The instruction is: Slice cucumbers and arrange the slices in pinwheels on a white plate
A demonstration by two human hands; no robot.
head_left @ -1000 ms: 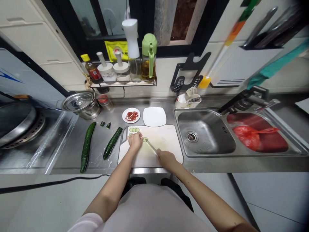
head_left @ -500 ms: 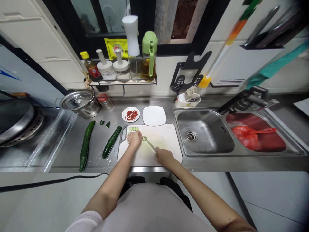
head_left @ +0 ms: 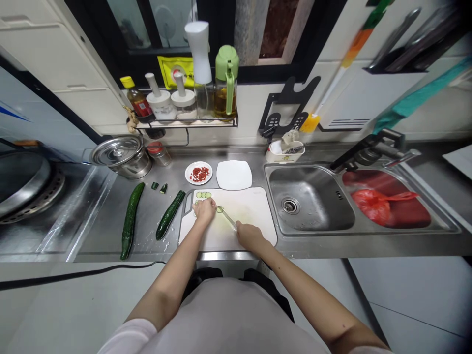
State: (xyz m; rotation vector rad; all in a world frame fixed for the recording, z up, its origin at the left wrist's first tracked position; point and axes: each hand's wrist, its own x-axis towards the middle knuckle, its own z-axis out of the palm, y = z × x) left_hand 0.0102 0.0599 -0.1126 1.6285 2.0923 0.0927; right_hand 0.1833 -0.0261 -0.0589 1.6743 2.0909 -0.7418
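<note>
My right hand point(head_left: 251, 237) is wrapped round the handle of a knife point(head_left: 229, 219), whose blade points up and left across the white cutting board point(head_left: 254, 211). A cucumber slice point(head_left: 220, 209) lies at the blade's tip. Just left of it, my left hand point(head_left: 204, 210) rests low over the board with its fingers drawn together; what they hold, if anything, is hidden. Several pale green cucumber slices point(head_left: 203, 195) sit in a row at the board's upper left, and part of another shows beside my left hand.
Left of the board lie a cut cucumber point(head_left: 170, 216), a whole cucumber point(head_left: 131, 221) and two end pieces point(head_left: 159, 187). Behind it stand a small plate of red bits point(head_left: 198, 173) and a white square plate point(head_left: 234, 175). The sink point(head_left: 313, 201) is at the right.
The view has shifted slightly. Both hands and the knife keep nearly the same place over the board, and the slice stays at the blade's tip.
</note>
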